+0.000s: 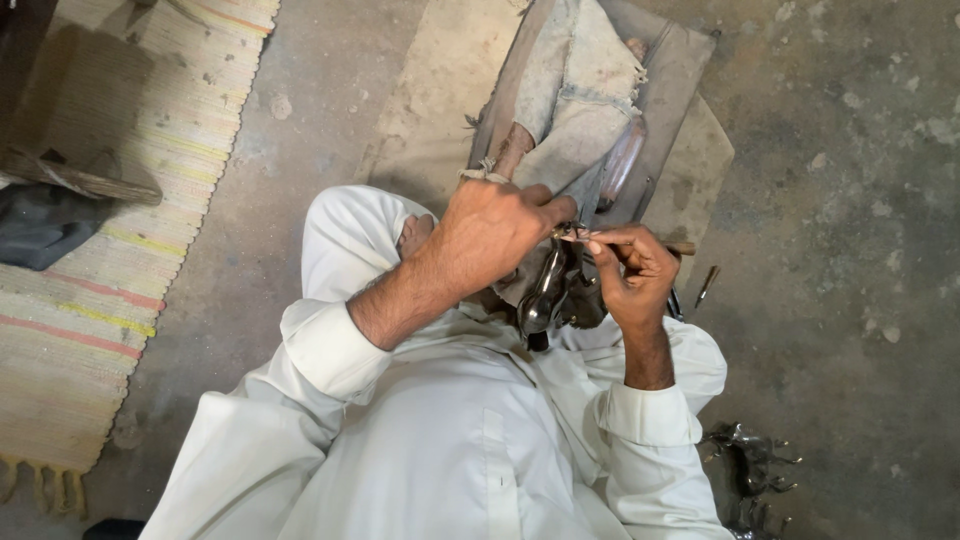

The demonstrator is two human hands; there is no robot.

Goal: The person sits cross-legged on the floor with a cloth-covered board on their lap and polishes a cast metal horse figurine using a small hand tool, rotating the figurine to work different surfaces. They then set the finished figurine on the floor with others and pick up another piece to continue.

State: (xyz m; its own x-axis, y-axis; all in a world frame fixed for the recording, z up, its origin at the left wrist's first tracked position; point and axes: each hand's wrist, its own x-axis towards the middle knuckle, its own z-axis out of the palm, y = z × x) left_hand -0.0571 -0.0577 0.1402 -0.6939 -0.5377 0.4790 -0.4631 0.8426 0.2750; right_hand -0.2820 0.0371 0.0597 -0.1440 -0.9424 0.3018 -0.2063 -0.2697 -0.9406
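Seen from above, the person sits on a bare concrete floor (850, 200) in loose white clothing, both hands raised over the lap. The left hand (490, 235) is curled into a tight fist, knuckles up, with its fingertips meeting the end of a thin rod-like tool (625, 241) that runs roughly level towards the right. The right hand (630, 275) pinches the same tool from below, thumb and forefinger closed on its shaft, so both grips are narrow and clamped on it. Just beneath the tool, between the two hands, sits a dark shiny metal piece (548, 295), curved and rounded; it looks propped against the lap, though what holds it is hidden by the hands. Ahead of the hands lies a worn grey cloth (580, 90) on a dark slanted board (675, 75), which rests on a tan mat (440, 80). A small slim tool (707, 285) lies on the floor just right of the right hand. A heap of silvery metal figures (750, 475) sits near the right elbow. A striped woven rug (110, 270) covers the floor well to the left.
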